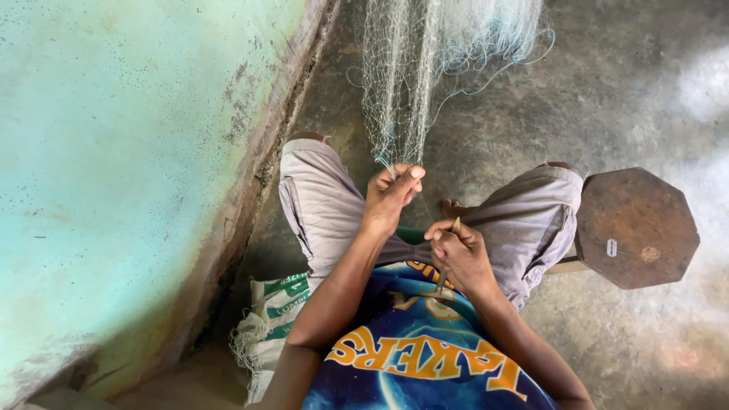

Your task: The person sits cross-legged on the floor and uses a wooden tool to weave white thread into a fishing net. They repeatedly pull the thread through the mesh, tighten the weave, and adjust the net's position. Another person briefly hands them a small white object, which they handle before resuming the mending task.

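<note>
Overhead, the head camera looks straight down on a seated person whose two bare hands work at a fishing net point(414, 68). That net, pale and fine-meshed with a bluish tint on its far side, hangs down from the 12 o'clock edge of the view and narrows to a gathered bunch just above the knees. At that bunch the left hand point(391, 196) is closed, its fingers and thumb pinching the bottom strands of mesh, the thumbnail turned up toward the camera. Just at 4 o'clock from it, near but apart, the right hand point(456, 254) is curled into a fist around a slim tan netting needle point(449, 254); the tool's tip pokes out above the knuckles and its lower end shows below the palm, against the shirt. A thin line seems to run from the net down toward the right hand, though it is too fine to follow.

Both forearms reach up from the 6 o'clock edge over a blue printed shirt point(425, 357) and grey shorts point(323, 205). An octagonal wooden stool point(638, 228) stands at 3 o'clock, just beside the right thigh. Down at 7 o'clock a woven white sack with green print point(277, 311) lies on the concrete floor point(607, 91), against the foot of a pale turquoise wall point(114, 152) filling the 9 o'clock side.
</note>
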